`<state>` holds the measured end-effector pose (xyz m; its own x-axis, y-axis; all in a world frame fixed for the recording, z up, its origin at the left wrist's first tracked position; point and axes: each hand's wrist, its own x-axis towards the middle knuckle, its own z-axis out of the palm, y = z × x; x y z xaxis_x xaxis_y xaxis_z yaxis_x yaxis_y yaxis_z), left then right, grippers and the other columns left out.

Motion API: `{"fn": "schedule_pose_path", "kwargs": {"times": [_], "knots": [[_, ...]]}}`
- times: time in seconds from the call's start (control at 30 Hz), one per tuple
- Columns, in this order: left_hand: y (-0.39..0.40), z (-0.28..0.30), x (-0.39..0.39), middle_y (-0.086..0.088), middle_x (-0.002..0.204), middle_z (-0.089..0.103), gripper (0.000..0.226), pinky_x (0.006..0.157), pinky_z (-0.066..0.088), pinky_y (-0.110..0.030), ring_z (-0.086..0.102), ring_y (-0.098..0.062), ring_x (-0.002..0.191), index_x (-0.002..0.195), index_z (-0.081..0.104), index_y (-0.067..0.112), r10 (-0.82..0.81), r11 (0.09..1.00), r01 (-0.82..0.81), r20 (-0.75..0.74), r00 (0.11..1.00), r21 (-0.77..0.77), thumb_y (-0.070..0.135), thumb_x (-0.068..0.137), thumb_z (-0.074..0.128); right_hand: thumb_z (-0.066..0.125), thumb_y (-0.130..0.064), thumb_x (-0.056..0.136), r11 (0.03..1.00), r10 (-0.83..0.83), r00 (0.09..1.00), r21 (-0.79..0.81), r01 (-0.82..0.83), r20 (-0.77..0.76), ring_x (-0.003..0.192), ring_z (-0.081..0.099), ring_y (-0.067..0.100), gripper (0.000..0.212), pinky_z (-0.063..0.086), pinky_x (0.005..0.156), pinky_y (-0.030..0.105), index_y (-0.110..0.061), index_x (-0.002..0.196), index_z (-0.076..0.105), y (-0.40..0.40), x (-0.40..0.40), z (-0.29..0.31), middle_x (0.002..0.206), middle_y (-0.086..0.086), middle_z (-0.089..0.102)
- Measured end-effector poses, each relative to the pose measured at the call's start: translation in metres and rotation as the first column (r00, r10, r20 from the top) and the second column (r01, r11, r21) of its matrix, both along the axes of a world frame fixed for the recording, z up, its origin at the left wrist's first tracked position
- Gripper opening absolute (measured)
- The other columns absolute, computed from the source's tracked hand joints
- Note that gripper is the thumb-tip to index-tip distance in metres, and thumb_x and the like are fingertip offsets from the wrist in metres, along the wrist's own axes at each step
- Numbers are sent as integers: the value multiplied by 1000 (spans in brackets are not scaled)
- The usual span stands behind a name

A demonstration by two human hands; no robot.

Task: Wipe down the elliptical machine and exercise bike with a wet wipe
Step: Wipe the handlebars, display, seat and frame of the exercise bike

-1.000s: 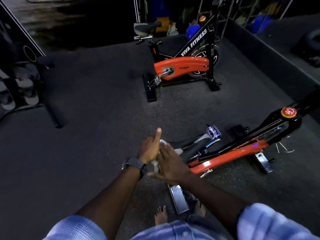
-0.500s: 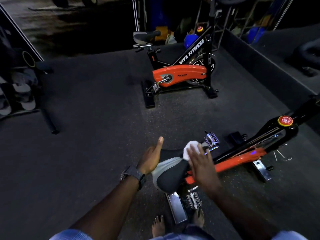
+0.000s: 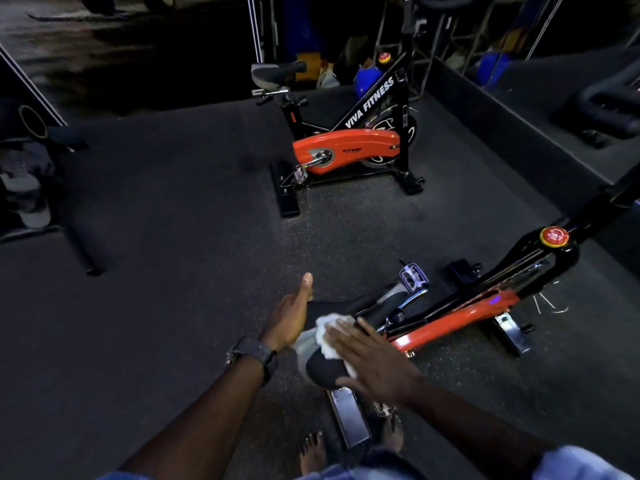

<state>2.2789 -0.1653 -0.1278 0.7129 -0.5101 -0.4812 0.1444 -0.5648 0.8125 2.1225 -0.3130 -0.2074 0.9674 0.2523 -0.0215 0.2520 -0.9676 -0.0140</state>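
Note:
A black and orange exercise bike point(image 3: 460, 313) stands right below me. Its black and grey saddle point(image 3: 323, 368) is under my hands. My right hand point(image 3: 372, 362) lies flat with straight fingers on a white wet wipe point(image 3: 329, 336), pressing it onto the saddle. My left hand point(image 3: 289, 317) rests against the saddle's left side, thumb pointing up; its fingers are hidden behind the saddle. A second orange and black bike point(image 3: 349, 147) marked VIVA FITNESS stands further back in the middle.
Dark speckled rubber flooring point(image 3: 173, 237) spreads to the left. A raised black ledge point(image 3: 502, 133) runs along the right. A machine's black leg point(image 3: 81, 244) and shoes sit at the far left. My bare feet point(image 3: 311, 452) stand beside the near bike's base bar point(image 3: 349, 420).
My right hand has slid the wipe back along the saddle toward me, from the nose to the middle. My left hand has stayed at the saddle's side. The view has tilted slightly.

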Motion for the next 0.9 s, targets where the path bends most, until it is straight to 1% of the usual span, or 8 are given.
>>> {"fn": "schedule_pose_path", "kwargs": {"times": [0.1, 0.17, 0.33, 0.43, 0.53, 0.7, 0.83, 0.9], "knots": [[-2, -1, -2, -4, 147, 57, 87, 111, 33, -35, 51, -22, 138, 143, 58, 15, -8, 1000, 7, 9, 1000, 19, 74, 94, 18, 26, -74, 94, 984, -150, 988, 96, 153, -34, 152, 0, 24, 89, 13, 120, 49, -11, 156, 19, 24, 21, 5, 164, 11, 8], [-3, 0, -4, -3, 149, 56, 82, 113, 32, -36, 49, -21, 140, 146, 55, 16, -24, 1000, 24, 11, 1000, 20, 71, 97, 19, 27, -75, 93, 988, -99, 995, 120, 99, -10, 152, 1, 28, 89, 10, 121, 49, -11, 155, 22, 52, 24, 2, 163, 15, 12], [-1, 3, -2, -3, 147, 58, 89, 119, 30, -39, 49, -21, 139, 147, 53, 17, -38, 999, 38, 12, 999, 9, 76, 91, 17, 33, -52, 104, 979, 205, 979, 2, -205, 13, 152, 8, 26, 54, 20, 120, 48, -30, 153, 29, 14, -9, -11, 163, 3, 17], [0, 1, -4, -2, 149, 55, 82, 120, 29, -40, 47, -21, 141, 149, 52, 19, -44, 999, 44, 10, 999, 15, 72, 96, 18, 35, -54, 102, 992, 122, 992, 41, -123, 27, 152, 8, 25, 57, 22, 119, 48, -28, 152, 31, 5, -2, -9, 163, 3, 18], [0, 0, -5, 0, 150, 55, 92, 121, 28, -43, 47, -20, 141, 147, 53, 19, -46, 999, 46, 4, 999, 27, 79, 88, 16, 32, -59, 101, 993, 1, 999, 119, -7, 49, 152, 8, 23, 61, 20, 119, 49, -25, 151, 35, 45, 9, -10, 162, 3, 23], [1, -2, -3, 1, 150, 55, 98, 120, 28, -41, 47, -19, 141, 146, 55, 21, -49, 998, 48, 14, 999, 38, 84, 83, 14, 32, -56, 102, 988, 156, 987, -5, -156, 40, 152, 8, 24, 60, 17, 120, 48, -27, 154, 28, 26, -14, -20, 164, 1, 17], [-1, -3, -4, -2, 149, 56, 99, 111, 31, -35, 50, -22, 139, 142, 60, 20, -36, 998, 34, 21, 999, 57, 84, 82, 15, 33, -72, 94, 989, -129, 991, 76, 127, 19, 152, 5, 23, 82, 16, 119, 52, -18, 155, 24, 13, 6, -6, 164, 4, 13], [-3, -2, -6, -3, 150, 55, 100, 111, 33, -36, 50, -23, 139, 143, 59, 21, -28, 997, 26, 25, 999, 68, 85, 79, 16, 28, -67, 98, 968, -212, 977, 143, 208, 14, 152, 6, 24, 77, 17, 119, 53, -15, 155, 26, 38, 20, -1, 164, 6, 16]]}}
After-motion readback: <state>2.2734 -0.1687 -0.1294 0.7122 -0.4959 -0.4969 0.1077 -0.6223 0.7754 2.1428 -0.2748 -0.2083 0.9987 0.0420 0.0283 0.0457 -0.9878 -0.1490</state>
